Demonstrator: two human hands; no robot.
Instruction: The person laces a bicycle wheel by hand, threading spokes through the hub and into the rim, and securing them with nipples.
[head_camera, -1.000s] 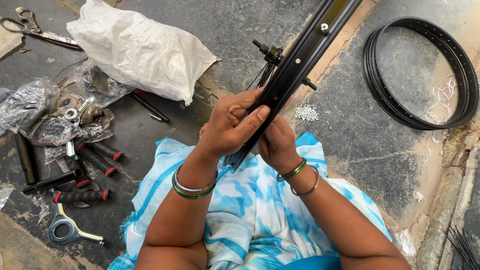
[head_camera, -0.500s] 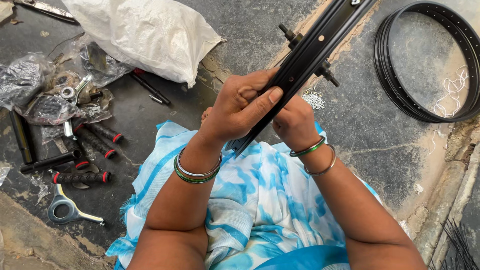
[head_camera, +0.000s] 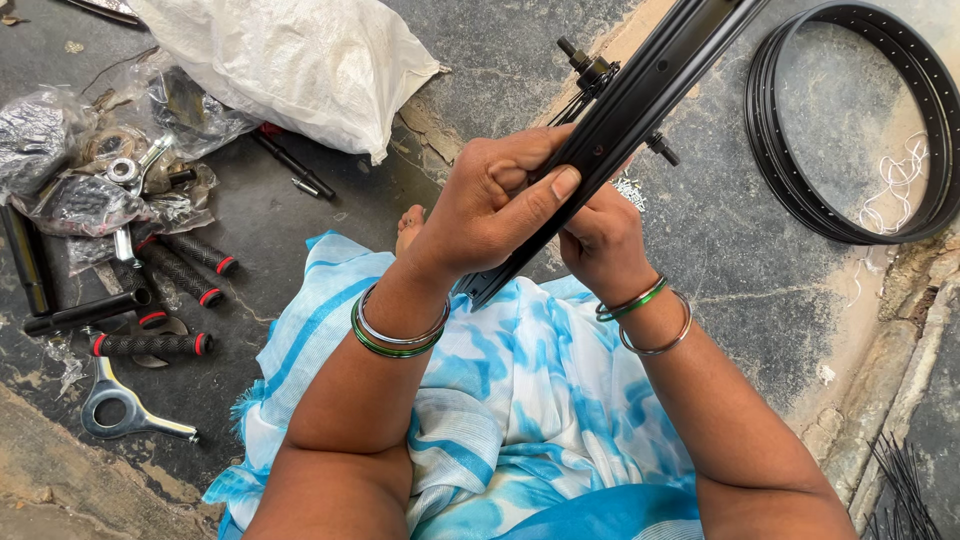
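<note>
I see my left hand (head_camera: 495, 205) wrapped over a black wheel rim (head_camera: 640, 105) held edge-on above my lap, thumb pressed flat along its side, fingers curled tight around it. My right hand (head_camera: 600, 240) grips the same rim from beneath, fingers closed and partly hidden behind it. A hub axle (head_camera: 585, 65) and thin spokes show beside the rim. A crumpled white woven sack (head_camera: 290, 60) lies at upper left, with clear plastic bags (head_camera: 60, 170) of small parts beside it. Another black rim (head_camera: 850, 120) lies flat at upper right. Black handlebar grips (head_camera: 150, 343) with red ends lie at left.
</note>
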